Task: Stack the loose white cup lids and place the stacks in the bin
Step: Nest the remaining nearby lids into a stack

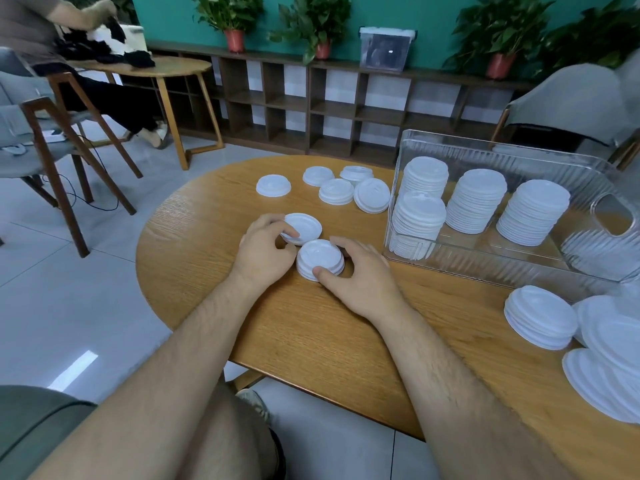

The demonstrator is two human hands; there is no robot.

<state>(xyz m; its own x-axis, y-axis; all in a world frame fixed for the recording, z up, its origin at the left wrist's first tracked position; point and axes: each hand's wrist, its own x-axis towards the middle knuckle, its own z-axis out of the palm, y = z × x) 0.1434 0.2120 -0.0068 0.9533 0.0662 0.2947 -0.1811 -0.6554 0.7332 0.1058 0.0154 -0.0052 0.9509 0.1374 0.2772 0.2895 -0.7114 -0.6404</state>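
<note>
While the right hand [363, 278] clamps the short lid stack [320, 258] on the desk [311, 341], the left hand [266, 252], its grip pinching a loose lid [302, 228] just beyond, should seat it level and centred.

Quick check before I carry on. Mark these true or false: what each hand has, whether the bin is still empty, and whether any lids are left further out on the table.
1. The left hand holds a single lid. True.
2. The right hand lies flat on the table, touching nothing. False: it grips a short stack of lids, thumb in front and fingers behind.
3. The clear bin is empty. False: four stacks of lids stand in it.
4. Loose lids lie on the table beyond the hands. True.
</note>
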